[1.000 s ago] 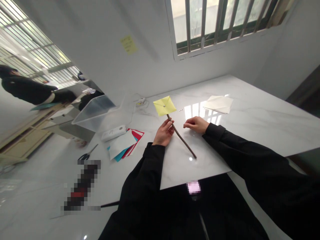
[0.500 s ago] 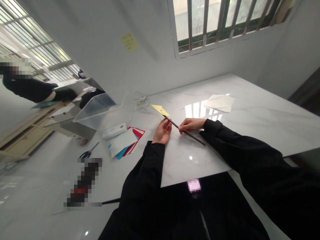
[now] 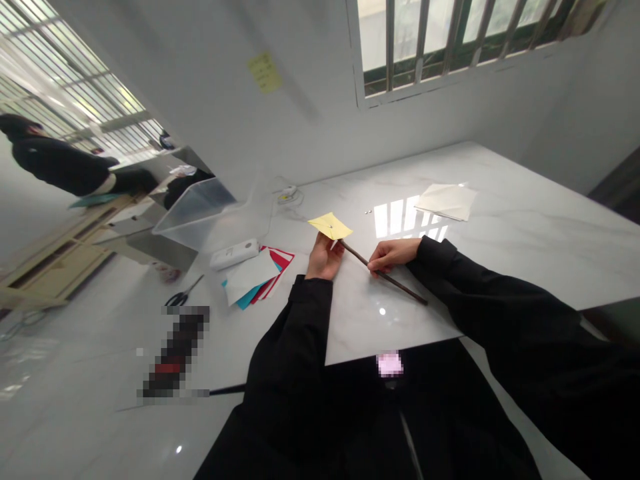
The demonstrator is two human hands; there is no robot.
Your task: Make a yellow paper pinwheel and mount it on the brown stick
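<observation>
A yellow paper pinwheel head with a small pin at its middle sits at the far end of a thin brown stick. My left hand is closed at that end, its fingers curled beneath the yellow paper and partly hidden by it. Around the middle of the stick, my right hand pinches between thumb and fingers. The stick slants down to the right over the white table. Two tiny pale beads lie beyond the hands.
Left of my hands are coloured paper sheets, a white case, scissors and a clear plastic bin. White sheets lie at the back right. A person in dark clothes is at the far left.
The yellow paper has turned to show its broad face, and my left fingers have moved under it. My right hand and the stick have shifted slightly right. The view has moved a little.
</observation>
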